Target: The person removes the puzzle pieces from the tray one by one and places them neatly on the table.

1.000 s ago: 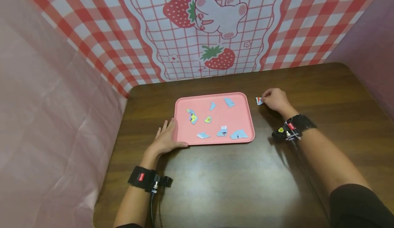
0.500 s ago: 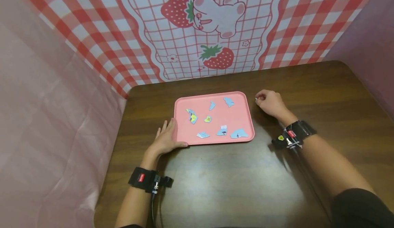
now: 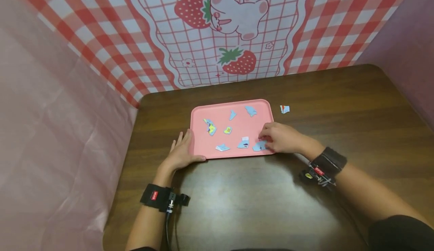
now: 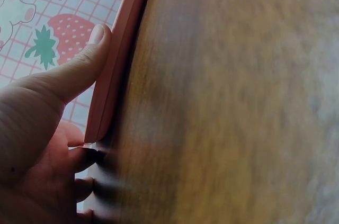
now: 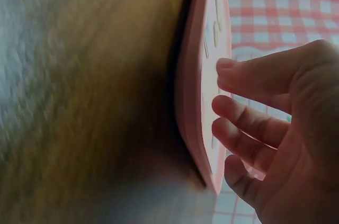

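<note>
A pink tray (image 3: 234, 157) lies on the wooden table with several flat, irregular light blue printed pieces in it. My left hand (image 3: 181, 153) rests at the tray's near left corner, fingers spread along the left side and thumb along the front edge. The left wrist view shows that thumb (image 4: 79, 73) against the pink rim. Over the tray's near right corner, my right hand (image 3: 283, 138) has its fingers bent down at a light blue piece (image 3: 259, 146), partly covering it. In the right wrist view the fingertips (image 5: 225, 105) come right at the tray's surface.
A small white and blue piece with a red mark (image 3: 285, 109) lies on the table right of the tray. Inside the tray are a yellow and blue piece (image 3: 211, 127) and a small yellow one (image 3: 228, 130). A checked strawberry cloth (image 3: 237, 25) hangs behind.
My right hand has let go of the red-marked piece, leaving it on the table, and has moved left and nearer over the tray's right corner. The left hand has stayed on the tray.
</note>
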A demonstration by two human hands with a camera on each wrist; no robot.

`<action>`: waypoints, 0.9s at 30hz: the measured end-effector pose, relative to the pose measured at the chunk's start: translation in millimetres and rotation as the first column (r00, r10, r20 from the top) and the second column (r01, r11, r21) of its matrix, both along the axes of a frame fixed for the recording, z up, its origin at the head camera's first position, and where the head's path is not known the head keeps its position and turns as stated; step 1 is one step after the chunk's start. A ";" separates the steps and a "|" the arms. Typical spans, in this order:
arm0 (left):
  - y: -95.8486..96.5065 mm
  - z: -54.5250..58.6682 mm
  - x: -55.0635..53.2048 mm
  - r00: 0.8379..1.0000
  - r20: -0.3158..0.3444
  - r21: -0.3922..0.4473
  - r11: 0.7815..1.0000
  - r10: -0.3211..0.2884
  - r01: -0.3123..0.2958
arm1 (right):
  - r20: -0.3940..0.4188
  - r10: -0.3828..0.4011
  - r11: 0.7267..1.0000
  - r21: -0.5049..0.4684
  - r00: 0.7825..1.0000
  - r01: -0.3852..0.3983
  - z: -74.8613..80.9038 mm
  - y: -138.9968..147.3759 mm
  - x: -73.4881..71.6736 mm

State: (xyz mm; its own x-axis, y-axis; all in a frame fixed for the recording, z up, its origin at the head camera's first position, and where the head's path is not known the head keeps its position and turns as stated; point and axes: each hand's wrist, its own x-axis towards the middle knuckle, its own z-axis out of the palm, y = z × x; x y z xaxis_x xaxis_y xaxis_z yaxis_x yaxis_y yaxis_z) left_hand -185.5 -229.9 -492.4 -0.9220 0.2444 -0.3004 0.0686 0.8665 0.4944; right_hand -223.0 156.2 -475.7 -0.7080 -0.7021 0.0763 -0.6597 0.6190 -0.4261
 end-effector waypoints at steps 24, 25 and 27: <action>1.3 1.9 1.2 1.000 0.010 0.014 1.000 0.007 -0.007 | -0.118 0.052 0.994 0.098 0.992 -0.041 -4.5 -8.4 11.7; 1.3 1.8 1.1 1.000 0.010 0.013 1.000 0.006 -0.006 | -0.117 0.051 0.994 0.097 0.992 -0.040 -4.2 -8.3 11.9; 1.3 1.6 0.9 1.000 0.009 0.010 1.000 0.005 -0.005 | -0.114 0.046 0.995 0.091 0.992 -0.036 -3.6 -8.2 12.3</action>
